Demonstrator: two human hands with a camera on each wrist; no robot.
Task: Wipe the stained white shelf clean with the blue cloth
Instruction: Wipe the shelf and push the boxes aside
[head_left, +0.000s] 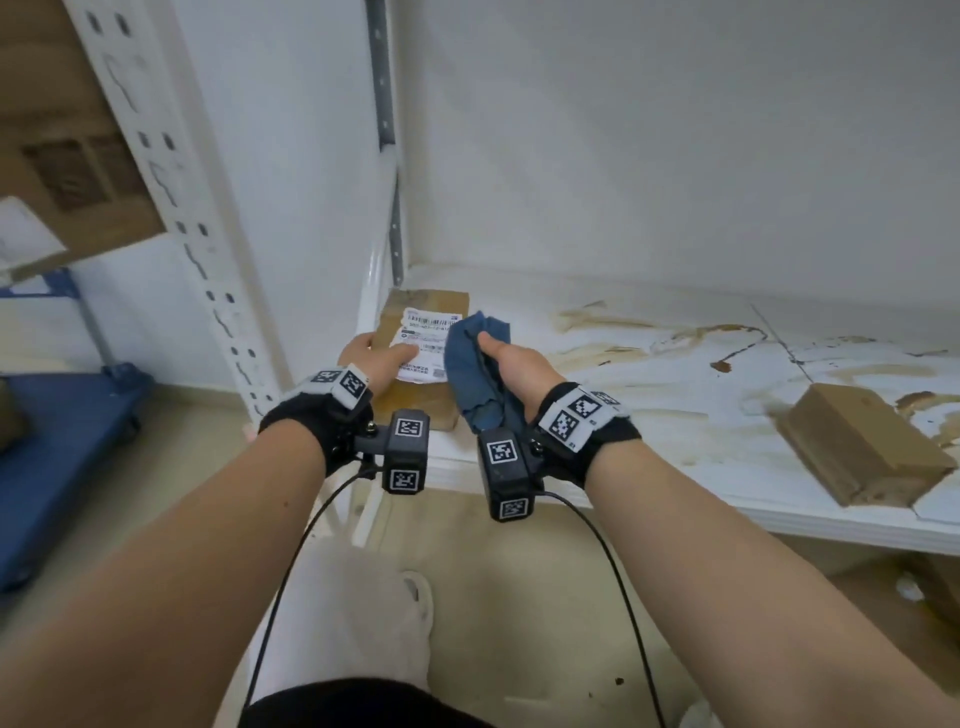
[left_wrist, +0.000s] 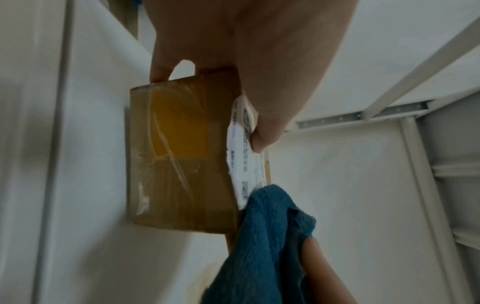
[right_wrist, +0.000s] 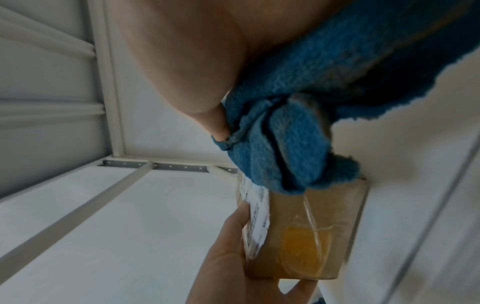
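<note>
At centre frame, a labelled cardboard parcel (head_left: 422, 358) is gripped by the left hand (head_left: 375, 358), seemingly to clear the stained white shelf (head_left: 649, 410), while the blue cloth (head_left: 475, 364) is clutched bunched in the right hand (head_left: 519, 364), ready for wiping.

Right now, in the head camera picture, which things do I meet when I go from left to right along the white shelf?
Left hand → labelled cardboard parcel → blue cloth held in the right hand → brown stains → second cardboard box.
</note>
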